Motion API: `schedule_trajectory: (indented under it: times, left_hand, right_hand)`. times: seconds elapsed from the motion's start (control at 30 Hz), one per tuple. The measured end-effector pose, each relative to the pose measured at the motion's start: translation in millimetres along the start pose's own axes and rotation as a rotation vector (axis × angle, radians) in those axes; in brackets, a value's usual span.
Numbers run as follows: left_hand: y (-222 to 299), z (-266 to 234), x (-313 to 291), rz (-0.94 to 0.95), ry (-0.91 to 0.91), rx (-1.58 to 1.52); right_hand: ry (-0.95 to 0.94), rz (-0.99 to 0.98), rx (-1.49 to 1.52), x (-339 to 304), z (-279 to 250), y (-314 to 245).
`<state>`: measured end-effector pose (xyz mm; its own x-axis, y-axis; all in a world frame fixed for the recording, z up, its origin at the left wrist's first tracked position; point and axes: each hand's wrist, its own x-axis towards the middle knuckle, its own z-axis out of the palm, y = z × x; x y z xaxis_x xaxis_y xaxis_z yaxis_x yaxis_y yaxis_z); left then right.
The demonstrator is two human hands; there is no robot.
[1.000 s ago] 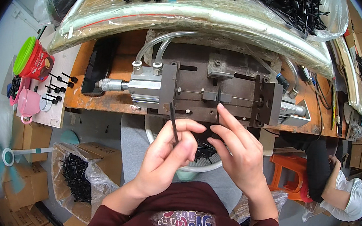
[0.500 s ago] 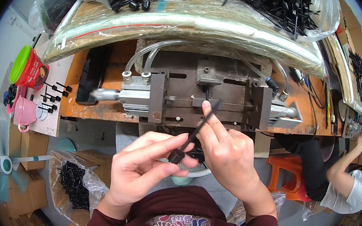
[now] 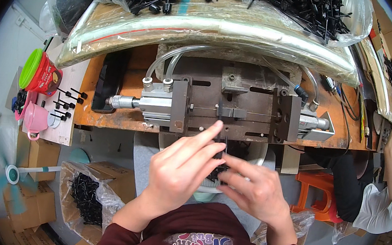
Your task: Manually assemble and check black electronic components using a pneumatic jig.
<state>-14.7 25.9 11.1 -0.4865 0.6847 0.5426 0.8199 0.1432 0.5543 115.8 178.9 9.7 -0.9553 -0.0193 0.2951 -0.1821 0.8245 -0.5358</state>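
A thin black rod-shaped part (image 3: 221, 112) stands nearly lengthwise from my fingertips toward a dark metal fixture (image 3: 203, 97). My left hand (image 3: 173, 175) is closed on it, the index finger stretched along the rod. The rod's far end overlaps the small centre block (image 3: 235, 113) of the fixture; whether it touches cannot be told. My right hand (image 3: 256, 190) is beside the rod's near end, its curled fingers smeared by motion. What it holds, if anything, is unclear. Beneath both hands is a pale basket (image 3: 262, 154) with black parts in it.
Silver air cylinders (image 3: 155, 106) with clear hoses flank the fixture. Black parts (image 3: 286, 7) are heaped on a plastic-wrapped board behind. At left are a red tub (image 3: 41, 76), a pink cup (image 3: 37, 118) and a fan (image 3: 12, 174). A person (image 3: 382, 202) works near an orange stool (image 3: 314, 189).
The black part in my left hand has swung from slanting to nearly straight toward the fixture. My right hand has drawn back from the centre block, where a dark rod no longer shows.
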Motion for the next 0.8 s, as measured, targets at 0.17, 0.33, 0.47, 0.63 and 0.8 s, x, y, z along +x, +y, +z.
schedule_trajectory:
  times: [0.17, 0.33, 0.47, 0.63, 0.8]
  left_hand:
    - [-5, 25, 3, 0.108, -0.059, 0.149]
    - [-4, 26, 16, 0.088, -0.122, 0.241]
    - [0, 24, 22, 0.049, -0.151, 0.231]
    - [1, 25, 23, 0.011, -0.148, 0.211]
    - [-5, 25, 20, 0.048, -0.112, 0.181]
  right_hand:
    - [-0.273, 0.124, 0.239, -29, 22, 0]
    - [-0.357, 0.146, 0.25, -36, 50, 9]
    - [-0.328, 0.166, 0.106, -40, 87, 32]
    - [-0.125, 0.146, -0.112, -62, 142, 68]
    - [-0.098, 0.168, -0.022, -69, 124, 48]
